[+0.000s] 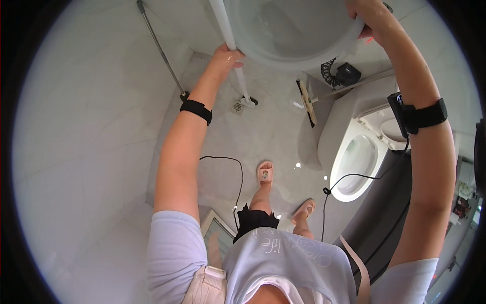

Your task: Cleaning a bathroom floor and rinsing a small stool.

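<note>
A large, round, whitish basin (pixel 292 62) fills the top middle of the view, its top cut off by the frame. My right hand (pixel 374 19) grips the basin's right rim, with the fingers partly hidden. My left hand (pixel 226 60) is closed around a white pipe (pixel 224 22) beside the basin's left edge, and its fingertips are close to the rim; whether they touch it, I cannot tell. Below my left hand the pipe runs down to a white fitting (pixel 248 102) on the floor, next to a square floor drain (pixel 237 108). Both hands look wet.
A floor squeegee (pixel 306 103) leans near the toilet (pixel 357 167), whose lid is raised. A long-handled tool (pixel 161 49) rests against the left wall. Black cables (pixel 241 171) hang from my forearm straps. A coiled black hose (pixel 329 72) and a framed panel (pixel 220 228) are nearby.
</note>
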{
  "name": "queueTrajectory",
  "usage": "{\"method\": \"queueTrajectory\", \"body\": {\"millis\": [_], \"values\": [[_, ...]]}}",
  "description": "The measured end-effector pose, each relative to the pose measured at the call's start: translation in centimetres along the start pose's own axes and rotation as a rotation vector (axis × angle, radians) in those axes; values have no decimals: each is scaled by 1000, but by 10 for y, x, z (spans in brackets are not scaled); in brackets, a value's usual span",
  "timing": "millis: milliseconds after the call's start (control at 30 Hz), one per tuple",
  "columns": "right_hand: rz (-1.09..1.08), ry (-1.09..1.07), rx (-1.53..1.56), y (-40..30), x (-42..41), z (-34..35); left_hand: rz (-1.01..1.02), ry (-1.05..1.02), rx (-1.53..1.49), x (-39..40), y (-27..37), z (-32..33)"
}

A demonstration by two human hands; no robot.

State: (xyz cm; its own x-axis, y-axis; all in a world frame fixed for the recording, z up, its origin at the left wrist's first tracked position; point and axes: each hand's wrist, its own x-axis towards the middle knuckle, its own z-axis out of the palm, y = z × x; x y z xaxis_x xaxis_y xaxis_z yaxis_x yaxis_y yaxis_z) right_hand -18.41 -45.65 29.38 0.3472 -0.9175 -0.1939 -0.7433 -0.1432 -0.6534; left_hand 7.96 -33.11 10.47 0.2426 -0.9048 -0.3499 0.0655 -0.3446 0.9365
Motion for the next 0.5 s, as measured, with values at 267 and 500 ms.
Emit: {"method": "queueTrajectory", "body": {"millis": [267,500], "values": [[148,23,507,38,-18,1,-82,122,238,-4,4,4],[317,54,776,111,-82,27,27,66,314,-22,-3,24]]}}
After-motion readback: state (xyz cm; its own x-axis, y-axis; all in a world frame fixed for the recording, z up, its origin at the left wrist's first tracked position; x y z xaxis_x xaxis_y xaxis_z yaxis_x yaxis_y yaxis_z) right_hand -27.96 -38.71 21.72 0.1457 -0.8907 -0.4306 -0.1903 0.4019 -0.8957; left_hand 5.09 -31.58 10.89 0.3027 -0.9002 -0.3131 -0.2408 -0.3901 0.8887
